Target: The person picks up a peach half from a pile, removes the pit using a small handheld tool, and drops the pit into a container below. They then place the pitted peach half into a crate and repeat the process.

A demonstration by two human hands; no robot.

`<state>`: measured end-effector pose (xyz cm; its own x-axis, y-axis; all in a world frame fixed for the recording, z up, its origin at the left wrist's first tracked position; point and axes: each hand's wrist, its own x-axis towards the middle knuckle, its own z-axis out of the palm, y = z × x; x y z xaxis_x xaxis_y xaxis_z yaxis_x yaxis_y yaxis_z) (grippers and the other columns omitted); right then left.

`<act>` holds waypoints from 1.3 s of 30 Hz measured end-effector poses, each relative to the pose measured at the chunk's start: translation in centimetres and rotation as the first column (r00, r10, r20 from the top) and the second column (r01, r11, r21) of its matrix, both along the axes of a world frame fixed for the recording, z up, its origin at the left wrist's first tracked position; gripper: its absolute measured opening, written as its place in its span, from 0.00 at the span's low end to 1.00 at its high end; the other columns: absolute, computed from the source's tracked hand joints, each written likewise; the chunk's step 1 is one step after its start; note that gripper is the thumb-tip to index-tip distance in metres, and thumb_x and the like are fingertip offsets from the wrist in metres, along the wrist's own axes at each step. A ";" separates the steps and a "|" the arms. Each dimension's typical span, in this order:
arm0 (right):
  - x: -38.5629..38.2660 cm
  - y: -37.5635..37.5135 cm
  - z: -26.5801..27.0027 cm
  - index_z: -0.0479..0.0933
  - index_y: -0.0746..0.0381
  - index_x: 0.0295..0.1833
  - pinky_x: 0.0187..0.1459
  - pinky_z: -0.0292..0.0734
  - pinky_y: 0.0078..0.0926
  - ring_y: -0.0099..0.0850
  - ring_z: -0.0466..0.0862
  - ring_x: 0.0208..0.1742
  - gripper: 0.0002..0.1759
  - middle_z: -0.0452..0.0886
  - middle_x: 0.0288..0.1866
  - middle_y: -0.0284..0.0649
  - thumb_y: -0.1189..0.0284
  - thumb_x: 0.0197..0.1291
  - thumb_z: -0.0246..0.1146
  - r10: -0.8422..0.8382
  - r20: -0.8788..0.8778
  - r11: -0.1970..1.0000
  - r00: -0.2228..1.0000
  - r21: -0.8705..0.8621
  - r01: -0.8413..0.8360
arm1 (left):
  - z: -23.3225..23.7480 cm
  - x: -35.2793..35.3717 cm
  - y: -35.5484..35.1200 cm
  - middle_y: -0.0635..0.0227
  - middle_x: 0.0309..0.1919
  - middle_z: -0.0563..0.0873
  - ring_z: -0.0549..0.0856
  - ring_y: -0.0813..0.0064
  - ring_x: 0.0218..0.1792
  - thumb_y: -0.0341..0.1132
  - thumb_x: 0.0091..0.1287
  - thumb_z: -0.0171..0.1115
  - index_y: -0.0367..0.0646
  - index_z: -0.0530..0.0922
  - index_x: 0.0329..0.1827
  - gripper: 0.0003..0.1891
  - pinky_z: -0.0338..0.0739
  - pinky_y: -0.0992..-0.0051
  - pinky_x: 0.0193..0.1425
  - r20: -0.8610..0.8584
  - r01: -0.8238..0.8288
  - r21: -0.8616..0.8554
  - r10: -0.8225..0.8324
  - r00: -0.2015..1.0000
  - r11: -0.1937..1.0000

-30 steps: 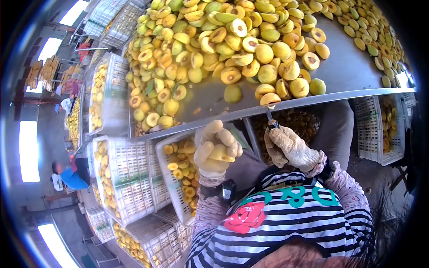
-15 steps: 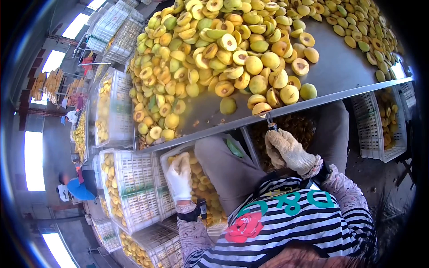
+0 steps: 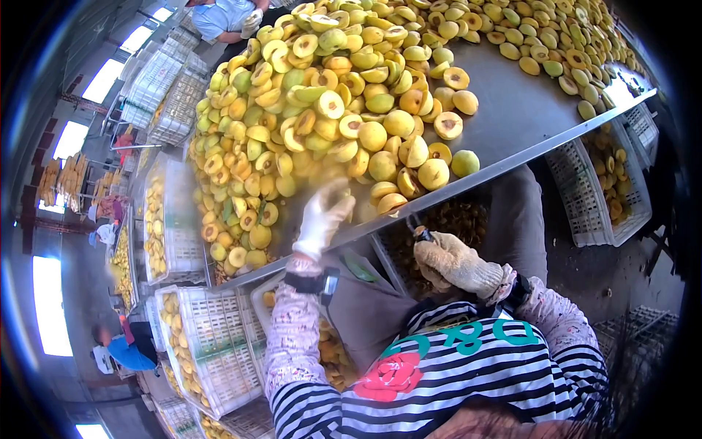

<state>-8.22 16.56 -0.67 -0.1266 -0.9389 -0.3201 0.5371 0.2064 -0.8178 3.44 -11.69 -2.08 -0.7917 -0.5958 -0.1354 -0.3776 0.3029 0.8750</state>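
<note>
My left hand (image 3: pixel 322 219), in a white glove, reaches over the table's front edge, its blurred fingers curled at a yellow peach that they mostly hide. My right hand (image 3: pixel 453 262), in a tan work glove, is wrapped around a small pitting tool (image 3: pixel 422 233) with a dark handle and a thin metal tip. The tool's tip points up at the metal edge, near a cut peach half (image 3: pixel 392 203). A large heap of yellow peaches (image 3: pixel 322 110), many halved with hollow reddish centres, covers much of the metal table (image 3: pixel 512 110).
Beneath the edge, between my legs, a bin holds dark pits or scraps (image 3: pixel 457 219). A crate (image 3: pixel 338 358) with peach pieces stands by my left leg. White crates (image 3: pixel 212 344) of fruit line the left; another crate (image 3: pixel 603 183) stands right. Co-workers (image 3: pixel 227 18) are beyond the table and far left.
My left hand has moved up from the crate by my left leg to the lone peach on the table. My right hand keeps the tool near the edge. The view has shifted slightly.
</note>
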 end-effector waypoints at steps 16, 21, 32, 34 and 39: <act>2.5 -4.9 2.1 0.78 0.63 0.60 0.52 0.80 0.36 0.44 0.87 0.47 0.26 0.87 0.44 0.49 0.52 0.72 0.59 0.275 -0.589 0.956 0.760 0.252 -0.151 | 2.6 1.2 12.1 0.58 0.44 0.87 0.87 0.72 0.38 0.46 0.82 0.43 0.32 0.79 0.50 0.23 0.82 0.76 0.43 -0.431 -0.125 -0.123 0.060 0.900 0.985; 3.0 -5.3 0.5 0.79 0.64 0.59 0.52 0.80 0.36 0.42 0.86 0.46 0.27 0.87 0.44 0.49 0.51 0.72 0.59 0.260 -0.504 0.965 0.823 0.129 -0.226 | 2.5 2.1 10.7 0.56 0.42 0.88 0.88 0.70 0.40 0.42 0.81 0.45 0.30 0.82 0.42 0.23 0.82 0.73 0.49 -0.499 0.053 0.531 0.262 0.826 0.846; 4.1 -3.7 -2.9 0.68 0.53 0.36 0.13 0.58 0.19 0.17 0.60 0.13 0.27 0.60 0.16 0.24 0.41 0.76 0.47 0.466 0.830 0.871 0.307 -0.369 -0.326 | 0.6 1.0 10.8 0.54 0.36 0.86 0.81 0.68 0.32 0.56 0.77 0.44 0.35 0.80 0.41 0.30 0.77 0.70 0.41 -0.591 0.216 0.542 0.186 0.785 0.813; 4.4 -4.0 -3.8 0.69 0.54 0.36 0.13 0.59 0.18 0.17 0.62 0.12 0.29 0.62 0.15 0.25 0.39 0.74 0.48 0.549 0.833 0.822 0.070 -0.523 -0.227 | 0.0 0.2 11.7 0.55 0.33 0.85 0.78 0.68 0.29 0.57 0.77 0.42 0.38 0.80 0.41 0.29 0.74 0.71 0.38 -0.567 0.293 0.731 0.311 0.763 0.616; 2.6 -3.1 -3.4 0.70 0.55 0.32 0.15 0.62 0.18 0.20 0.65 0.13 0.31 0.66 0.16 0.28 0.37 0.68 0.57 0.616 0.767 0.784 0.180 -0.575 -0.234 | -0.3 0.3 12.5 0.55 0.31 0.83 0.78 0.66 0.30 0.55 0.79 0.40 0.40 0.80 0.43 0.28 0.74 0.70 0.34 -0.329 0.126 0.915 0.527 0.784 0.384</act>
<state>-5.62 13.49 -4.07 0.5032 -0.7895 0.3514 0.8295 0.5553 0.0596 3.72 0.85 -2.36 -0.7778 -0.5434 -0.3159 0.2747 -0.7459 0.6068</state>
